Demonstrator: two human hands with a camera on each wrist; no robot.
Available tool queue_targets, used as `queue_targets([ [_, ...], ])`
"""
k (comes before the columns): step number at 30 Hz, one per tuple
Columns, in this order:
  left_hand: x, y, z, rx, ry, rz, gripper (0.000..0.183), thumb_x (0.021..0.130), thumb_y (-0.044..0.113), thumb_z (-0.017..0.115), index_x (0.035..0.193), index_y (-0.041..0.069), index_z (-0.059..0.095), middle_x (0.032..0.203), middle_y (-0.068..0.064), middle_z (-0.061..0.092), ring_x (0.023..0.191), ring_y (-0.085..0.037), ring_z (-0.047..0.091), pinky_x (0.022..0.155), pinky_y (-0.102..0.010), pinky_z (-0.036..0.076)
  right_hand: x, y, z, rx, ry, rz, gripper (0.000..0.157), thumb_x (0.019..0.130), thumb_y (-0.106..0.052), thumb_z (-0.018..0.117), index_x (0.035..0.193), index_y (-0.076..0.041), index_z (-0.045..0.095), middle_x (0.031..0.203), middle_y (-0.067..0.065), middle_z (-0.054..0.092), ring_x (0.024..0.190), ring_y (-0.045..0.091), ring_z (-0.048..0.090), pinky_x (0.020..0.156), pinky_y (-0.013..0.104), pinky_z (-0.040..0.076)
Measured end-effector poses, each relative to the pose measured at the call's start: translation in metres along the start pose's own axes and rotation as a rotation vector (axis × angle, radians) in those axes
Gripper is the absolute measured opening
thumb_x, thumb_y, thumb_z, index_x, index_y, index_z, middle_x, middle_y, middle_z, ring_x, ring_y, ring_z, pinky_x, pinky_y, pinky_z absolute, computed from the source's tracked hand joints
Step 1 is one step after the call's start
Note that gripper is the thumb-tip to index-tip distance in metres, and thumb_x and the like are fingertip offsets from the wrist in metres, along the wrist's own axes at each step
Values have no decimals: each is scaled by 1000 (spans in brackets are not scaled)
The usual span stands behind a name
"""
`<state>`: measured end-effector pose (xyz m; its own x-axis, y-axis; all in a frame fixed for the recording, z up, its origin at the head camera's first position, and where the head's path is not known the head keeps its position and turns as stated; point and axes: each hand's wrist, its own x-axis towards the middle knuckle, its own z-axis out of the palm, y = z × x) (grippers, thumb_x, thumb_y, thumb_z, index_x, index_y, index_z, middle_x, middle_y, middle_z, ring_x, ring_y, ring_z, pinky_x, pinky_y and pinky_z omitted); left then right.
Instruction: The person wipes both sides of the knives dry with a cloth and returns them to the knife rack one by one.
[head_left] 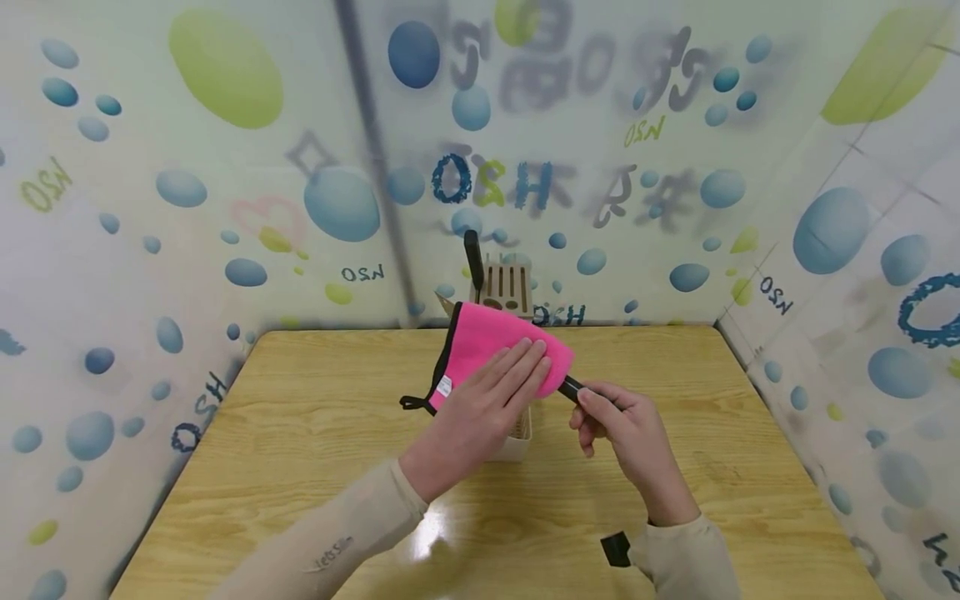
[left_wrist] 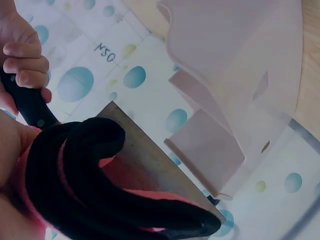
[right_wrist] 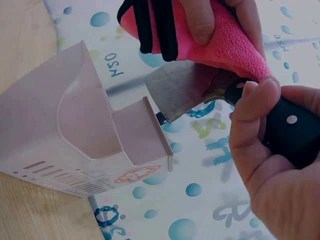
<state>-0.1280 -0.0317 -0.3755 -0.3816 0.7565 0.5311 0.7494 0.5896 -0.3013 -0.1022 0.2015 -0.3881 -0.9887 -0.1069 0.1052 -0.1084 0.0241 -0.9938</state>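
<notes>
My right hand (head_left: 622, 425) grips the black riveted handle (right_wrist: 290, 120) of a cleaver, whose broad metal blade (right_wrist: 175, 87) shows in both wrist views. A pink cloth (head_left: 480, 333) with black edging and a hanging loop is folded over the blade. On top of the cloth lies my left hand (head_left: 495, 400), its fingers stretched together across the pink side. The right wrist view shows its thumb (right_wrist: 200, 22) against the other face, so cloth and blade are pinched between. In the head view the cloth hides the blade. Both hands are raised above the table.
Behind the cloth stands a light beige knife holder (right_wrist: 95, 120) with slots and a pierced side. A black-handled utensil (head_left: 474, 258) rises from it. The wooden table (head_left: 315, 433) meets patterned walls at the back and sides. A small black piece (head_left: 617, 549) shows beside my right cuff.
</notes>
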Motion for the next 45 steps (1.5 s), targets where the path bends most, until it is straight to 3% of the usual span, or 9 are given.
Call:
queue_targets([
  [6, 0, 8, 5, -11, -2, -1, 68, 96, -2, 70, 157, -2, 39, 165, -18, 35, 155, -29, 31, 128, -38, 24, 1, 0, -1, 44, -54, -2, 34, 109, -18, 53, 108, 13, 64, 74, 4, 67, 56, 15, 61, 51, 33, 61],
  [15, 6, 15, 7, -28, 51, 14, 67, 93, -4, 67, 155, -4, 42, 162, -20, 39, 153, -32, 34, 127, -39, 27, 2, 0, -3, 87, -145, -17, 35, 112, -22, 47, 98, 2, 68, 73, 2, 68, 54, 13, 62, 50, 34, 61],
  [19, 6, 14, 8, -27, 56, 15, 63, 94, -3, 63, 154, -4, 42, 162, -20, 40, 153, -32, 35, 127, -38, 27, 3, -1, -3, 70, -155, -19, 38, 112, -22, 45, 96, 5, 67, 72, 2, 68, 52, 13, 62, 49, 34, 61],
  [23, 5, 10, 9, -28, 61, 17, 61, 95, -4, 62, 154, -5, 43, 162, -20, 40, 152, -32, 36, 127, -38, 27, 2, -2, -3, 50, -166, -17, 43, 112, -22, 45, 99, 14, 64, 72, 2, 67, 52, 14, 61, 49, 34, 61],
  [28, 4, 3, 10, -30, 81, 1, 67, 91, -5, 71, 153, -5, 44, 161, -20, 42, 151, -31, 38, 126, -37, 28, 2, -1, -6, 32, -179, -29, 45, 112, -21, 45, 104, 19, 63, 72, 2, 68, 53, 13, 60, 49, 34, 60],
  [40, 0, -16, 9, -7, 52, -78, 66, 94, 8, 76, 152, -4, 46, 159, -18, 45, 150, -30, 40, 125, -37, 29, 1, 0, -13, -45, -180, -57, 42, 112, -20, 46, 98, 13, 67, 73, 1, 68, 54, 15, 60, 50, 35, 61],
  [45, -3, -25, 9, 6, 14, -100, 64, 94, -7, 67, 153, -4, 44, 159, -18, 44, 151, -31, 37, 127, -36, 26, 0, -1, -14, -30, -188, -84, 40, 112, -17, 46, 99, 15, 67, 73, 1, 69, 54, 15, 60, 49, 36, 60],
])
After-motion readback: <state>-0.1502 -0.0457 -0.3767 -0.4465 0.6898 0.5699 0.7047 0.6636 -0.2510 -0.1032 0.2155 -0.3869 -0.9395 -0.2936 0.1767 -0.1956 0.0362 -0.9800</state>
